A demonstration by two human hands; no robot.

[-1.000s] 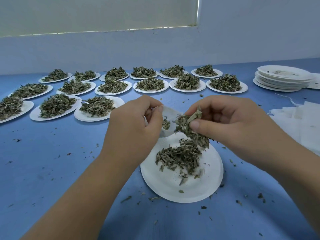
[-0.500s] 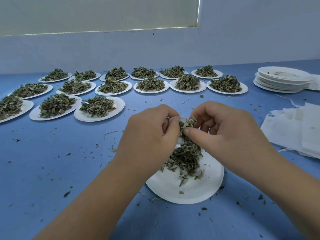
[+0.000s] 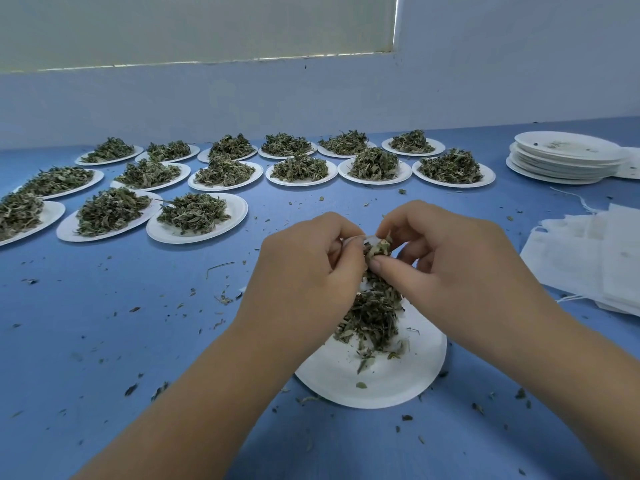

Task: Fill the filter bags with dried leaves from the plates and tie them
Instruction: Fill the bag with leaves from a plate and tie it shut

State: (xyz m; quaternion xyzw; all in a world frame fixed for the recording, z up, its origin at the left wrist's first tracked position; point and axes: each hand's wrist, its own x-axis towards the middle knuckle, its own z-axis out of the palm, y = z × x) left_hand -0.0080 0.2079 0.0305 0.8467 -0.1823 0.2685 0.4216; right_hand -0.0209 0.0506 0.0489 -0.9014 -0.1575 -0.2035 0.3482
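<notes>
A white paper plate (image 3: 384, 382) lies close in front of me with a loose heap of dried leaves (image 3: 374, 317) on its far half. Above that heap my left hand (image 3: 304, 271) grips a small white filter bag (image 3: 360, 241), of which only the rim shows between my fingers. My right hand (image 3: 446, 268) touches the left one and pinches a tuft of dried leaves (image 3: 378, 249) at the bag's mouth. The bag's body is hidden behind my left hand.
Several plates heaped with dried leaves (image 3: 197, 220) stand in rows across the far left and middle of the blue table (image 3: 104, 323). A stack of used white plates (image 3: 564, 157) sits far right. Flat filter bags (image 3: 588, 258) with strings lie right. Leaf crumbs are scattered around.
My two hands have come together over the plate. The right hand carried its pinch of leaves up to the bag's mouth, and the bag is now mostly hidden by my left fingers.
</notes>
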